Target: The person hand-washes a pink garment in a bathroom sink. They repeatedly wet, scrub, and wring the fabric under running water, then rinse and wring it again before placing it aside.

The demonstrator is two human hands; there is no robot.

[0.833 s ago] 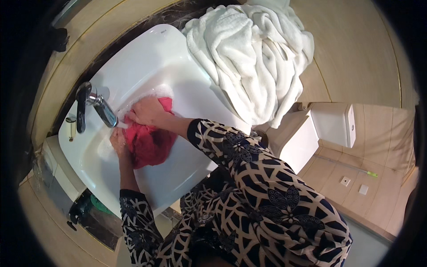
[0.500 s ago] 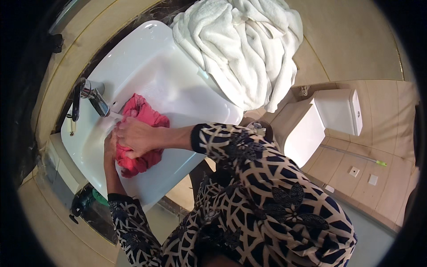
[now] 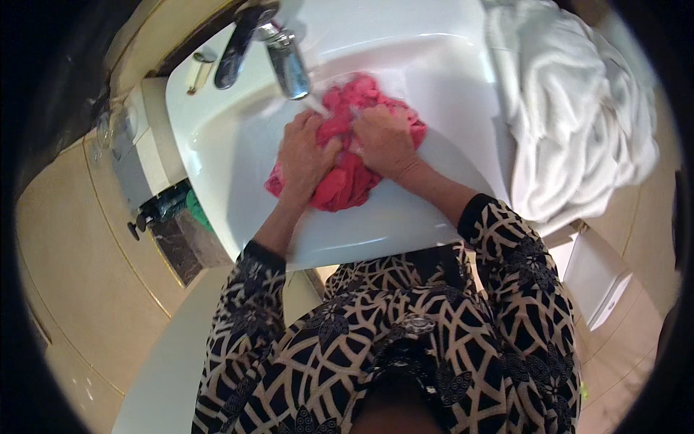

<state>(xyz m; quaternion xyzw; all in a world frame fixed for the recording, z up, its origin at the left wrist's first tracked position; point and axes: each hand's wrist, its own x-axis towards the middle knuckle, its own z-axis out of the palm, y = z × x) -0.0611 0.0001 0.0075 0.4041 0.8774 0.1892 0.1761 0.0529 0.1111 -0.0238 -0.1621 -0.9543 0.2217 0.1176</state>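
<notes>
A wet, bunched-up red cloth lies in the white sink. My left hand grips its left part, with the fingers curled into the folds. On its right part, my right hand is closed round a bunch of the fabric. From the chrome faucet a stream of water falls onto the cloth between my hands. What exact kind of garment or towel the cloth is cannot be made out.
A heap of white towelling is piled at the sink's right side. On the left rim lies a small pale object. Below and left of the sink are dark bottles and something green. A white toilet stands at the right.
My view has turned, so the sink now sits more squarely before me. My hands have come apart, one on each side of the cloth, where they were close together.
</notes>
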